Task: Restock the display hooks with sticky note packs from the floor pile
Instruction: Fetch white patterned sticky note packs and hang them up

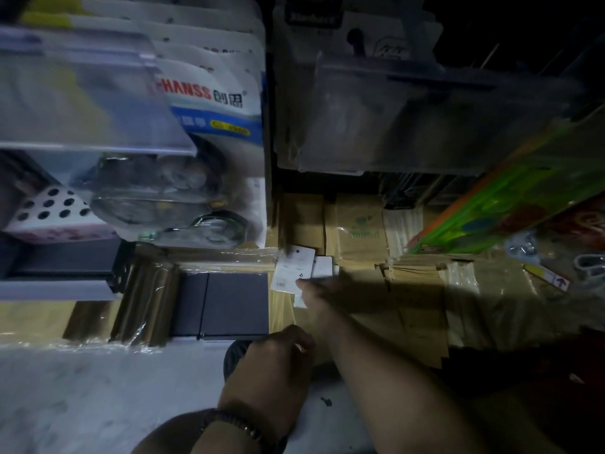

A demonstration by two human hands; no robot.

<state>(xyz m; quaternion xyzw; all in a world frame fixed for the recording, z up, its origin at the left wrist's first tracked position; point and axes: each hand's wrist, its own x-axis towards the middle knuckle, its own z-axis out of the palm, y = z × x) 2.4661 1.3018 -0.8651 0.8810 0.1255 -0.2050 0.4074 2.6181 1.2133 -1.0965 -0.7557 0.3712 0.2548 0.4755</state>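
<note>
Several white sticky note packs [294, 265] lie on cardboard boxes [360, 231] at floor level, in the middle of the head view. My right hand [322, 290] reaches down to them, and its fingertips pinch the lower edge of the nearest white pack. Closer to me, my left hand [275, 358] has its fingers curled round a small white pack whose edge shows at the knuckles. A dark bead bracelet sits on my left wrist. The scene is dim and the right hand is blurred.
Hanging packaged goods [212, 103] fill the display at upper left, and clear blister packs [376, 103] hang at upper right. A green and orange packaged item [510, 198] leans at right. Dark boxes [226, 303] and plastic-wrapped rolls [144, 299] stand on the pale floor [82, 398].
</note>
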